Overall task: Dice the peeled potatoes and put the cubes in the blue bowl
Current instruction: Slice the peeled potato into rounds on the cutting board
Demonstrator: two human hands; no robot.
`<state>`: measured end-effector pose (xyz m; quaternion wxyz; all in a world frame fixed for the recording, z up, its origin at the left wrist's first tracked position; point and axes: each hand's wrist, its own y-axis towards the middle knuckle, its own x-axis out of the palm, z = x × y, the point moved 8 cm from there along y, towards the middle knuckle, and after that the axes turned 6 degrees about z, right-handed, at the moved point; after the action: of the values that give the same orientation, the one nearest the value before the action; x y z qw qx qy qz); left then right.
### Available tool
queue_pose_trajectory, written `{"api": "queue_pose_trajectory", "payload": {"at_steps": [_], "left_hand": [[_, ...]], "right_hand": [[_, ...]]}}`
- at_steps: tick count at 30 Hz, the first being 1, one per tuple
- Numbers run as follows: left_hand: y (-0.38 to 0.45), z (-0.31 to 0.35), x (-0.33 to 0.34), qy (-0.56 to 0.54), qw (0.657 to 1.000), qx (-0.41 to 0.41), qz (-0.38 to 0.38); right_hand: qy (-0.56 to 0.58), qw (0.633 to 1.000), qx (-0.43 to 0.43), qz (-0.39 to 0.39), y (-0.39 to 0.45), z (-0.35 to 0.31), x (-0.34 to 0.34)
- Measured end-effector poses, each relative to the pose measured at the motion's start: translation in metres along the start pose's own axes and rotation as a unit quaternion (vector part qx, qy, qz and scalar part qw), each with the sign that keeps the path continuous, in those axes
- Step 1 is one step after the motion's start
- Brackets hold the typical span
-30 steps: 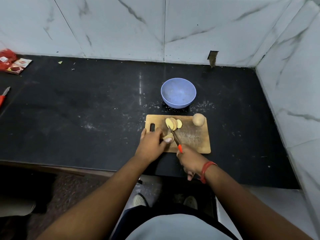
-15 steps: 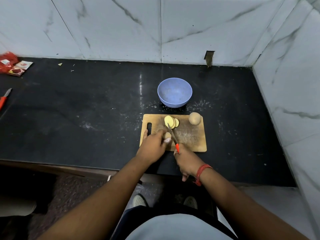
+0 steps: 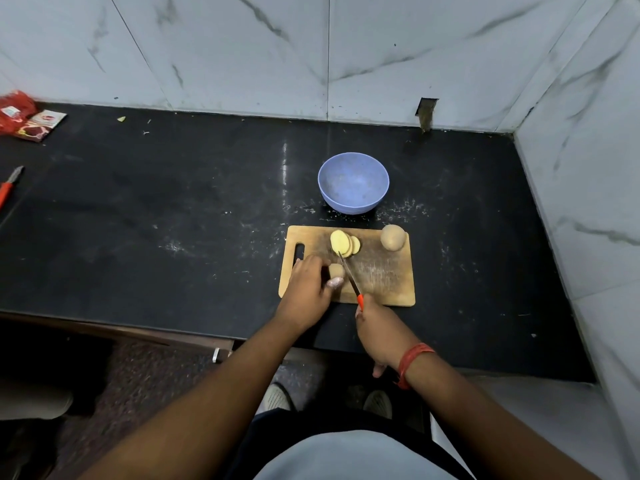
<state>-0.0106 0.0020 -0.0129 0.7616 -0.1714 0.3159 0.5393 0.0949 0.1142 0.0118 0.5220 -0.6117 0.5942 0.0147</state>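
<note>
On the wooden cutting board [image 3: 384, 271] my left hand [image 3: 308, 289] grips a potato piece [image 3: 335, 270] between fingers and thumb. My right hand [image 3: 381, 332] holds an orange-handled knife [image 3: 349, 277]; its blade lies just right of that piece, tip near the slices. Several cut potato slices [image 3: 344, 243] lean together at the board's far side. A whole peeled potato [image 3: 392, 237] stands at the board's far right corner. The blue bowl [image 3: 353, 182] sits just beyond the board and looks empty.
The black counter [image 3: 173, 216] ends at marble walls behind and on the right. Red packets [image 3: 24, 117] lie at the far left corner, and a red-handled tool [image 3: 8, 187] lies at the left edge. Below the counter edge my shoes show on the floor.
The view shifted slightly. The knife stays beside the held potato piece, and the slices, whole potato and bowl keep their places.
</note>
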Motion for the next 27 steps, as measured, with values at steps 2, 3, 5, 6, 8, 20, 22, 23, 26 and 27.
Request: {"api": "queue_pose_trajectory", "payload": {"at_steps": [2,3,5,6,8,20,22,23,26,27], "left_hand": [[-0.001,-0.002,0.000,-0.007,1.000,-0.004,0.003],[-0.002,-0.003,0.000,-0.008,1.000,-0.004,0.007],[-0.002,-0.003,0.000,-0.008,1.000,0.000,0.013],[-0.002,-0.003,0.000,-0.007,1.000,0.000,0.012],[-0.001,-0.003,0.001,-0.003,1.000,0.003,0.010],[0.001,-0.010,0.004,-0.014,1.000,0.003,0.023],[0.002,-0.010,0.005,-0.013,1.000,0.003,0.026],[0.003,-0.009,0.005,-0.013,1.000,0.001,0.027],[0.003,-0.009,0.007,-0.021,0.999,-0.004,0.026],[0.003,-0.010,0.007,-0.025,0.999,-0.006,0.024]], "right_hand": [[-0.031,0.999,-0.016,0.000,0.003,-0.003,0.003],[-0.034,0.999,-0.014,0.000,0.003,-0.003,0.003],[-0.058,0.998,-0.022,0.013,0.006,-0.004,0.004],[-0.066,0.997,-0.043,0.024,0.008,-0.007,0.004],[-0.069,0.996,-0.048,0.034,0.007,-0.009,0.004],[-0.351,0.926,-0.126,-0.062,0.008,-0.033,0.018],[-0.369,0.916,-0.142,-0.062,0.011,-0.037,0.018],[-0.452,0.873,-0.173,-0.065,0.013,-0.037,0.022],[-0.620,0.697,-0.349,-0.086,0.002,-0.053,0.027],[-0.679,0.648,-0.318,-0.137,-0.004,-0.038,0.030]]}}
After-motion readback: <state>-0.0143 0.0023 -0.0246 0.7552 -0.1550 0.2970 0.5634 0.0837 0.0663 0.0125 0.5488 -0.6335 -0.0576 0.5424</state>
